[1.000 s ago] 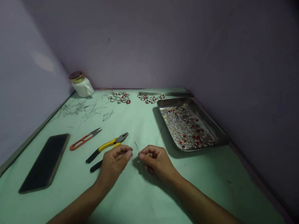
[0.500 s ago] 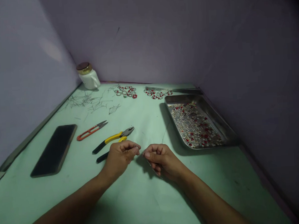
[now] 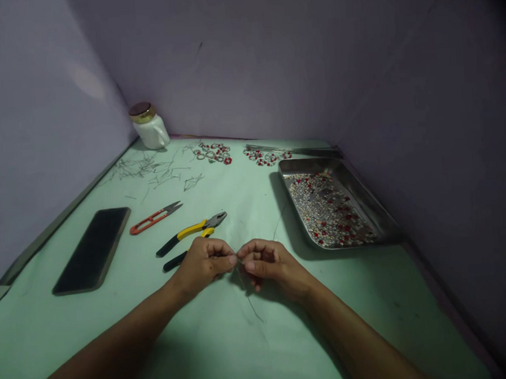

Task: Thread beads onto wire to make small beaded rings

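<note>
My left hand [image 3: 209, 263] and my right hand [image 3: 270, 265] meet over the green table, fingertips almost touching. Thumb and forefinger of each are pinched on a thin wire [image 3: 251, 304], whose loose end trails down toward me. Another stretch of wire [image 3: 277, 226] arcs up behind the right hand toward the tray. Any bead between the fingertips is too small to make out. Right beside my left hand lie pliers [image 3: 191, 232] with yellow and black handles, jaws pointing away; the hand partly covers one handle.
A metal tray [image 3: 308, 232] of white and red beads stands at the right. Orange thread snips [image 3: 153, 218] and a phone [image 3: 93, 251] lie left. At the back are a lidded white mug [image 3: 151, 132], wire scraps [image 3: 137, 167], beaded rings [image 3: 212, 153] and a bundle of wires [image 3: 306, 151].
My hands have come together, closing the small gap between their fingertips. The right hand has turned slightly, and a wire end now hangs visibly below the fingers.
</note>
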Demonstrator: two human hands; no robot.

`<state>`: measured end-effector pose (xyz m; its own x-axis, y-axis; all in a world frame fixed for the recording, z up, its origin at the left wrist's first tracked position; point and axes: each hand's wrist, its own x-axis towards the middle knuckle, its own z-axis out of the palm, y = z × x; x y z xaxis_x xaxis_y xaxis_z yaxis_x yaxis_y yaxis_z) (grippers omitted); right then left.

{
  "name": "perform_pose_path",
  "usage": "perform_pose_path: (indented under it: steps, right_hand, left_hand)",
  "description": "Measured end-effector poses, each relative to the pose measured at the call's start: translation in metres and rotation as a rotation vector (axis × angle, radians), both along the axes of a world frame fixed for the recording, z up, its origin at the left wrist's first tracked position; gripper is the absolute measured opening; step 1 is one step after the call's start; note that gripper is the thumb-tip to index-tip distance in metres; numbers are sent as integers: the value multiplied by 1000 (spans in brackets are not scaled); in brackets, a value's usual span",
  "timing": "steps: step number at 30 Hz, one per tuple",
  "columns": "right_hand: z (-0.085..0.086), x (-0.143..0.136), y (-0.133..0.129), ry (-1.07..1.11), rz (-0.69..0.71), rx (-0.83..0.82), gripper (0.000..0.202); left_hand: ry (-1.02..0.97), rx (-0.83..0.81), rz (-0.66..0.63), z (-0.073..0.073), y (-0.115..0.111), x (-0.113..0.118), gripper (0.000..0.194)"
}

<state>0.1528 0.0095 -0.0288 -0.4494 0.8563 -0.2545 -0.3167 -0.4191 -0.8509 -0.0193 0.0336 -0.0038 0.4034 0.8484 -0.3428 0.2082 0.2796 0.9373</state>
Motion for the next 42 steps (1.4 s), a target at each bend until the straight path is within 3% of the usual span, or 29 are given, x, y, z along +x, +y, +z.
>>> perform_pose_path:
  steps: [7, 10, 17, 24, 42]
  right_hand:
    - [0, 6, -1, -1, 95, 63, 25]
    - [1, 7, -2, -8, 122, 59, 26]
    - [3, -9, -5, 16, -85, -72, 30]
    - [0, -9, -1, -66, -289, -61, 26]
    - [0, -16, -4, -265, -394, 135, 13]
  left_hand:
    - [51, -16, 12, 5, 1, -1, 18]
    - [74, 7, -39, 5, 2, -1, 16]
    - [14, -95, -23, -1, -4, 4, 16]
    - [-183, -215, 84, -4, -4, 11, 15]
    - [-131, -202, 99, -3, -6, 17, 20]
